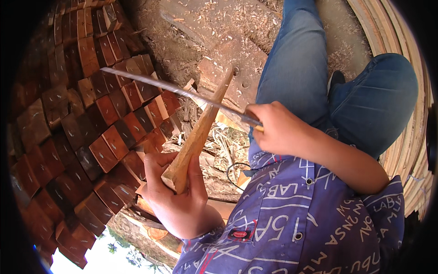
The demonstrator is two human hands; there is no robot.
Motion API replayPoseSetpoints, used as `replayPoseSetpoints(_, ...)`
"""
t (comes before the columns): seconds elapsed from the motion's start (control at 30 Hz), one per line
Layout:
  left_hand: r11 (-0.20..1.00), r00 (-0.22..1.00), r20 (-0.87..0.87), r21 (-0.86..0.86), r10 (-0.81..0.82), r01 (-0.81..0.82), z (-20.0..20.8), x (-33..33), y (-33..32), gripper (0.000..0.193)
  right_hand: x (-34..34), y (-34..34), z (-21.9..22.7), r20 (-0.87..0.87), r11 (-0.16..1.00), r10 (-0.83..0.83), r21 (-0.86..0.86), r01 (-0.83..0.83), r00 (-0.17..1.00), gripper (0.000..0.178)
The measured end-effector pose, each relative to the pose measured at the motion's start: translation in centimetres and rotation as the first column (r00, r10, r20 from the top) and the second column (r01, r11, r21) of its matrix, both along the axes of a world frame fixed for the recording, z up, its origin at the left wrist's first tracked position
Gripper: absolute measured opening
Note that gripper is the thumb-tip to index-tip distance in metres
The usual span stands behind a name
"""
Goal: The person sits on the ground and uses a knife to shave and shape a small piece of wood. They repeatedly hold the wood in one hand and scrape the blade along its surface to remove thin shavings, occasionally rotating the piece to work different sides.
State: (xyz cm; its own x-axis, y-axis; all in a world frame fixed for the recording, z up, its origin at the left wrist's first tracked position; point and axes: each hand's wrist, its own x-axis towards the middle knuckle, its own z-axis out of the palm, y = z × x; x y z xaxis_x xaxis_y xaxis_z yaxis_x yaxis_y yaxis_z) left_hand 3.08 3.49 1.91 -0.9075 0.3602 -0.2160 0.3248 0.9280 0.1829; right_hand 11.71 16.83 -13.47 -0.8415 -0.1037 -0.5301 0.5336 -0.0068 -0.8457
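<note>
My left hand [175, 194] is closed round the thick lower end of a tapered piece of pale wood [197, 132], which slants up and away to a narrow tip. In my right hand [278, 128] I grip a long narrow metal blade [150, 82] by its yellowish end. Whether it is a file or a knife I cannot tell. The blade lies across the upper part of the wood and reaches out to the left, slightly blurred. My right fingers hide most of its grip.
Stacked reddish-brown wooden blocks [107, 148] fill the left side. Shavings [223, 150] and chips litter the ground around a board [248, 75] with holes. My jeans-clad legs [296, 64] extend ahead on the right. Curved bundled wooden strips [388, 27] stand at the far right.
</note>
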Motion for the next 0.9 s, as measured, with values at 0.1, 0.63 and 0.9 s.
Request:
replayPoseSetpoints(0.1,0.999,0.998,0.043,0.023,0.037,-0.038,0.0,-0.2,0.0,0.024,-0.8,-0.9,0.9,-0.117,1.0,-0.025,0.01,0.027,0.993,0.014)
replayPoseSetpoints(0.63,0.93,0.952,0.007,0.209,0.308,-0.302,-0.8,0.1,0.7,0.023,-1.3,-2.0,-0.1,-0.129,0.998,-0.061,-0.011,0.06,0.99,0.017)
replayPoseSetpoints(0.9,0.939,0.954,-0.041,0.196,0.296,-0.283,-1.1,0.5,0.2,0.022,-1.3,-2.0,2.0,-0.138,1.0,0.003,0.002,-0.002,0.99,0.016)
